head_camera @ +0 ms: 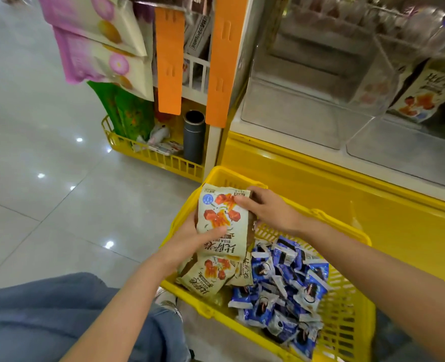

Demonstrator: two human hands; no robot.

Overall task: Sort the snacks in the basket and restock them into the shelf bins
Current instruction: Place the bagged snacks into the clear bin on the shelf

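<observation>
A knee in blue denim (pixel 46 309) lies closest to us, just left of the yellow basket (pixel 346 317). Over the basket's far left corner both hands hold one cream packet (pixel 222 218) printed with red-orange snack pieces. Its big Chinese characters sit upside down to us, and the small Latin line under them seems to begin "BISA"; we cannot read the rest.

The left hand (pixel 190 244) grips the packet's lower half, with the thumb across the front and the fingers hidden behind. The right hand (pixel 265 207) pinches the top right corner with bent fingers.

Inside the basket, more cream packets (pixel 208 278) lie under the held one. A heap of blue-and-white packets (pixel 281 283) fills the middle, and their print is too small to read.

Beyond the basket stand clear shelf bins (pixel 294 113). One bin to the right holds a matching cream pack (pixel 422 95). Beyond the basket to the left, a grey flask (pixel 194 137) stands upright.
</observation>
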